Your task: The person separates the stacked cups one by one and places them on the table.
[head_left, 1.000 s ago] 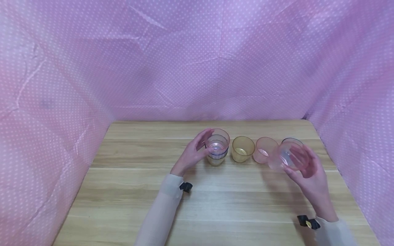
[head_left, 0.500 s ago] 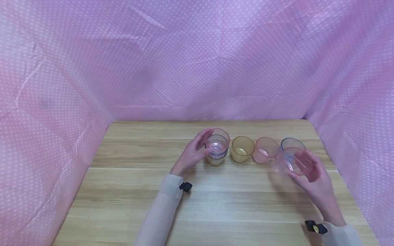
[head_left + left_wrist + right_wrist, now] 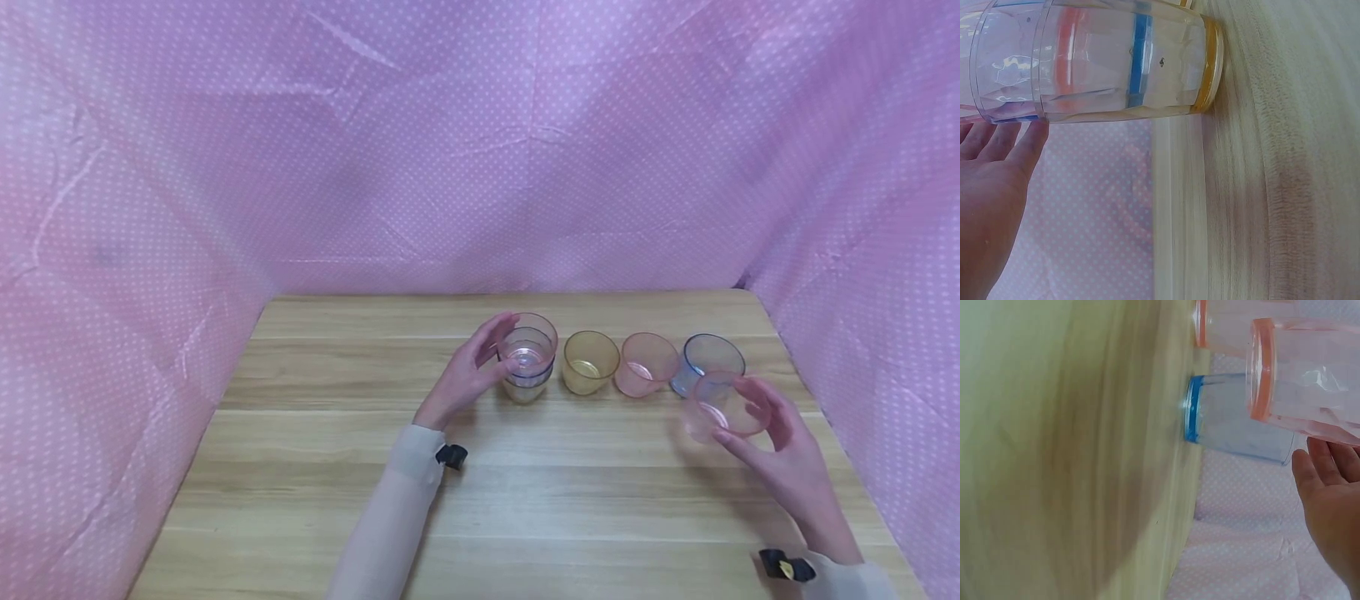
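Note:
My left hand [image 3: 468,371] grips a stack of nested clear plastic cups [image 3: 528,367] from its left side, thumb in front and fingers behind. In the left wrist view the stack [image 3: 1100,62] shows a red, a blue and a yellow base band, yellow lowest on the table. My right hand [image 3: 787,458] holds a pink cup [image 3: 723,408] by its right side. The right wrist view shows this pink cup [image 3: 1310,381] raised off the table, overlapping a blue cup [image 3: 1235,419] that stands behind it.
A yellow cup [image 3: 591,364], a pink cup [image 3: 645,367] and the blue cup [image 3: 708,354] stand upright in a row right of the stack. The wooden table [image 3: 525,517] meets a pink dotted cloth [image 3: 480,167] at its back and sides.
My right hand has moved right and toward the front with the pink cup, baring more of the blue cup behind. The left hand stays on the stack.

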`<action>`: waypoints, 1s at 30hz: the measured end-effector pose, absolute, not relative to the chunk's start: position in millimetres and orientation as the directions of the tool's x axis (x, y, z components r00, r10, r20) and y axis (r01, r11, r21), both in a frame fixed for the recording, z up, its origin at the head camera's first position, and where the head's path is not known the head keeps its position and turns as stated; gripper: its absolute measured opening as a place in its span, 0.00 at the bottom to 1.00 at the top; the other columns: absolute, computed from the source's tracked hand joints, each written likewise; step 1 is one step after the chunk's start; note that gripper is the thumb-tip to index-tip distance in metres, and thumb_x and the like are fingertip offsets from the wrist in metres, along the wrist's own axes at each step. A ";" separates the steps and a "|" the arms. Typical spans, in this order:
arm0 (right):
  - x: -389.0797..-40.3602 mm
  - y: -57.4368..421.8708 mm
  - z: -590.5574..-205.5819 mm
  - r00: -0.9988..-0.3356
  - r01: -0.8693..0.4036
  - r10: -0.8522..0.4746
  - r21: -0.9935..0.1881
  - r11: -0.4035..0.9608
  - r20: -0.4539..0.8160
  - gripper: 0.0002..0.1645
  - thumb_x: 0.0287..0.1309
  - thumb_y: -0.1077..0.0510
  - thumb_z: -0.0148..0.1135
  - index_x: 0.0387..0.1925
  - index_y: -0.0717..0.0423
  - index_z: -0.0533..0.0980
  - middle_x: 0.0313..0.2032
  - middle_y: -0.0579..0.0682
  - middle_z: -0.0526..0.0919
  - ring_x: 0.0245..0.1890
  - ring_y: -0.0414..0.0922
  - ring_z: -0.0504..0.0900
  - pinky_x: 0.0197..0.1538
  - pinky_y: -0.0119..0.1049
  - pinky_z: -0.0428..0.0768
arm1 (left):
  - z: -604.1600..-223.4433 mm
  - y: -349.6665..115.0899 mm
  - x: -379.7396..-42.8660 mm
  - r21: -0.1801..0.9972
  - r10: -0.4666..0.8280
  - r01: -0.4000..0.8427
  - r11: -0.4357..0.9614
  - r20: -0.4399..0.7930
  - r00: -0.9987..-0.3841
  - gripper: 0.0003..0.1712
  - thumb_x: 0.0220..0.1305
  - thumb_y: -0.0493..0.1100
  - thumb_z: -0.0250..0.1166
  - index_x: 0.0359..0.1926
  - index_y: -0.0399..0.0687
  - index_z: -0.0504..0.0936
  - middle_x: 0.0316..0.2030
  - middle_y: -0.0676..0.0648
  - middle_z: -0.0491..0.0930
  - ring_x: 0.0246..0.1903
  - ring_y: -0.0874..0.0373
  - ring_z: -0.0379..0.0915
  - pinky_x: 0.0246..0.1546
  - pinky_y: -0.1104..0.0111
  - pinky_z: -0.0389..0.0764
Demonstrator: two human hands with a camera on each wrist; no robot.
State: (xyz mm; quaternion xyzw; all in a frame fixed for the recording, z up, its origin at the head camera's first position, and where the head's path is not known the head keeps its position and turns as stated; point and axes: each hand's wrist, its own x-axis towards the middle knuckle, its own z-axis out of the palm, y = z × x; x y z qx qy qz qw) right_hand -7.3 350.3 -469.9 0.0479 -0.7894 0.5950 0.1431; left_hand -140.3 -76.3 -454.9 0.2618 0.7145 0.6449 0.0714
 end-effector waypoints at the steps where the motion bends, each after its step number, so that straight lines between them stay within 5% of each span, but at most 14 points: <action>1: -7.4 351.8 -470.6 -0.955 -0.247 0.088 -0.925 0.289 0.283 0.54 0.44 0.87 0.68 0.74 0.66 0.63 0.65 0.47 0.76 0.65 0.38 0.73 0.64 0.21 0.70 | -455.1 -76.5 -140.4 0.959 0.466 0.283 0.029 0.237 -0.852 0.38 0.72 0.38 0.66 0.78 0.52 0.62 0.76 0.54 0.66 0.75 0.58 0.60 0.76 0.63 0.62; 11: -2.9 364.9 -478.1 -0.970 -0.216 0.057 -0.949 0.230 0.235 0.53 0.49 0.86 0.66 0.75 0.63 0.60 0.65 0.42 0.75 0.64 0.34 0.73 0.61 0.17 0.73 | -456.7 -76.7 -141.1 0.960 0.467 0.281 0.019 0.240 -0.851 0.39 0.72 0.39 0.66 0.79 0.52 0.62 0.75 0.54 0.66 0.75 0.59 0.60 0.77 0.63 0.62; 30: 1.4 377.0 -489.0 -0.984 -0.138 0.050 -0.906 0.401 0.172 0.51 0.55 0.79 0.69 0.75 0.55 0.57 0.62 0.37 0.72 0.59 0.24 0.71 0.57 0.12 0.72 | -456.0 -77.2 -140.3 0.959 0.468 0.280 0.031 0.234 -0.852 0.39 0.72 0.41 0.66 0.79 0.52 0.62 0.76 0.52 0.65 0.75 0.57 0.60 0.77 0.62 0.61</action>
